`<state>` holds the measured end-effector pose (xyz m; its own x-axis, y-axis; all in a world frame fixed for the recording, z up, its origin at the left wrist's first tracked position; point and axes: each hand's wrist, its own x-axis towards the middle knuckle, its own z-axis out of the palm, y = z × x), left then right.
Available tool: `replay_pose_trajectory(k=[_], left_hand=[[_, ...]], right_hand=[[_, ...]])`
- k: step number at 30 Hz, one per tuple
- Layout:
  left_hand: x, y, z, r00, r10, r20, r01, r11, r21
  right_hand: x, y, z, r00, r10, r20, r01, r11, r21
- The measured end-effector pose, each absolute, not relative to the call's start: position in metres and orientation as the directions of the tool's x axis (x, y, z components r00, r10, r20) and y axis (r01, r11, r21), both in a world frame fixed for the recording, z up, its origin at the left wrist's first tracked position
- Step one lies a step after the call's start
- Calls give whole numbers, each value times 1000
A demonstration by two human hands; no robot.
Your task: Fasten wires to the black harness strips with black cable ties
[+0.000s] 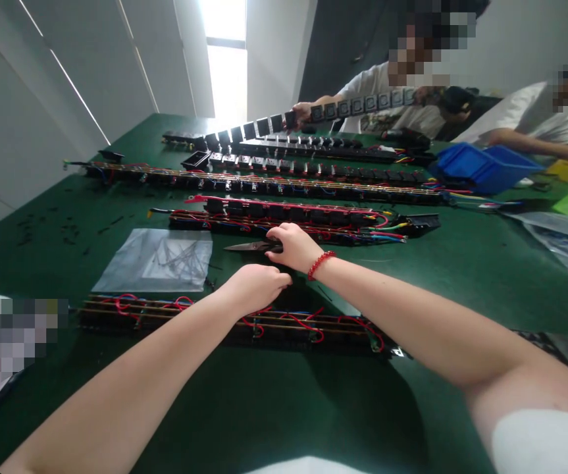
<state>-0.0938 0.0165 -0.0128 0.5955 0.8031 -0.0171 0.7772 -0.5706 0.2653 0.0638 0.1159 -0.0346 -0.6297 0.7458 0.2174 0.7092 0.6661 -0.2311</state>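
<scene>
Scissors: lying (247, 247) just beyond the left hand (255, 288), blades pointing left away from the right hand (301, 249).
Long axis: running roughly crosswise, handles sitting at the right fingertips.
Nearer hand: right; its thumb and fingers are standing partly apart about the handles, firm hold unconfirmed.
Left grip: fingers curling inward; closure and contents cannot be told.
Wired strip: lying (288, 322) on the wearer's side of both hands.
</scene>
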Motion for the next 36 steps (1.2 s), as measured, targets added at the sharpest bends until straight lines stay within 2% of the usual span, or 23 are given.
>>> replay_pose_trajectory(k=[6,9,12,14,20,24,28,32,36], left_hand=[[-102,17,5,253,951,181,887,-302,350],[-108,18,8,71,958,278,847,-205,490],[-108,18,8,-35,956,291,777,-157,609],[-105,17,8,-31,969,244,802,-121,585],[-98,14,9,82,989,126,935,-120,335],[-98,14,10,117,992,54,965,-127,231],[-98,14,9,134,991,9,973,-133,187],[-100,16,7,138,990,-9,974,-134,185],[-98,15,6,150,989,-1,971,-147,188]], right_hand=[[76,106,-26,-762,592,263,561,806,-190],[95,89,-19,-913,358,194,330,930,-162],[112,74,-20,-988,121,95,105,981,-164],[120,69,-24,-998,36,57,26,985,-170],[119,63,-35,-998,-53,16,-55,978,-199],[112,51,-41,-999,-48,12,-49,970,-238],[124,40,-44,-999,40,9,36,965,-261],[156,37,-45,-987,160,-4,156,953,-258],[191,41,-46,-942,336,-19,333,919,-210]])
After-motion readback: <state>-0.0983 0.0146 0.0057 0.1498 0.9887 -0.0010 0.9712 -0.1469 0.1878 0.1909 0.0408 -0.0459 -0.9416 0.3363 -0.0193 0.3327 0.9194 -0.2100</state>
